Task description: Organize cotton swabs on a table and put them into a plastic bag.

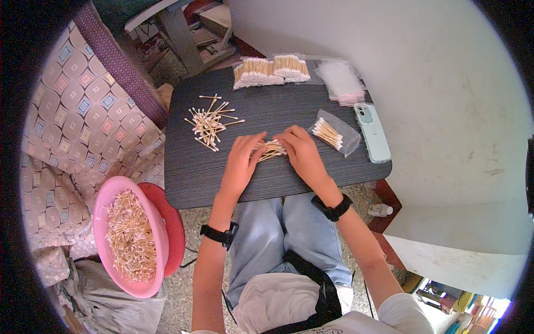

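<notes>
Left hand (243, 158) and right hand (301, 150), fingers curled, touch opposite ends of a small cotton-swab bundle (272, 150) lying between them; whether either pinches it cannot be told. Loose swabs (208, 126) lie beyond and left of the former; a clear plastic bag (349, 137) of swabs, right of the latter.

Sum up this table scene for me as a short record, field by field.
Surface: dark table
Left hand: fingers at left end of swab bundle
Right hand: fingers at its right end
Beyond left hand: loose swabs
Right side: clear bag holding swabs, pale phone
Far edge: filled bags, flat bags
Left of table: pink basin holding swabs
</notes>
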A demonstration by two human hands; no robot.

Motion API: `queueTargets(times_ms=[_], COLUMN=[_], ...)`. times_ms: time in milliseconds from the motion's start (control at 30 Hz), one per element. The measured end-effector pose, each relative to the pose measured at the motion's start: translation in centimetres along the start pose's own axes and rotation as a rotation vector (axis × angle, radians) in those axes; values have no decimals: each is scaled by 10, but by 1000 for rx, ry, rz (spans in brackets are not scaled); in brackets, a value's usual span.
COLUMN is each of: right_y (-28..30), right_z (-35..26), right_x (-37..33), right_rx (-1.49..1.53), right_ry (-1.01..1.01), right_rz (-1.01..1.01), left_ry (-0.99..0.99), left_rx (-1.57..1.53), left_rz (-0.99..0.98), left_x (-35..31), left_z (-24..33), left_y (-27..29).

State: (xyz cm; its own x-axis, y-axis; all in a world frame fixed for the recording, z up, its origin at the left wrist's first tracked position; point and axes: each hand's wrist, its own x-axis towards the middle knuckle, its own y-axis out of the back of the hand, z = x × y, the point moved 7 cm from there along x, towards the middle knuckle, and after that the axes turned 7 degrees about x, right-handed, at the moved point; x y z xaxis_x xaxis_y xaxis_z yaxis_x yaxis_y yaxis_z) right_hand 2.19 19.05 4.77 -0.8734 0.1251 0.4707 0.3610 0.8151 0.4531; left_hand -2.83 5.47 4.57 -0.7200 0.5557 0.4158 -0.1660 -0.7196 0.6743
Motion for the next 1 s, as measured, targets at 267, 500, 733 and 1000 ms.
queueTargets(times_ms=[267, 500, 733, 1000], right_y=[-11, -16, -11, -7], right_z=[0, 10, 5, 1], right_x=[6, 6, 6, 6], right_rx=[96, 218, -105, 49], right_ry=[21, -205, 97, 156], right_rz=[-31, -90, 79, 3], left_ry=[-27, -12, -16, -160], left_rx=[-11, 45, 135, 87], left_rz=[-8, 42, 110, 52], left_x=[5, 4, 5, -3], left_z=[-11, -9, -8, -1], left_y=[-7, -9, -4, 6])
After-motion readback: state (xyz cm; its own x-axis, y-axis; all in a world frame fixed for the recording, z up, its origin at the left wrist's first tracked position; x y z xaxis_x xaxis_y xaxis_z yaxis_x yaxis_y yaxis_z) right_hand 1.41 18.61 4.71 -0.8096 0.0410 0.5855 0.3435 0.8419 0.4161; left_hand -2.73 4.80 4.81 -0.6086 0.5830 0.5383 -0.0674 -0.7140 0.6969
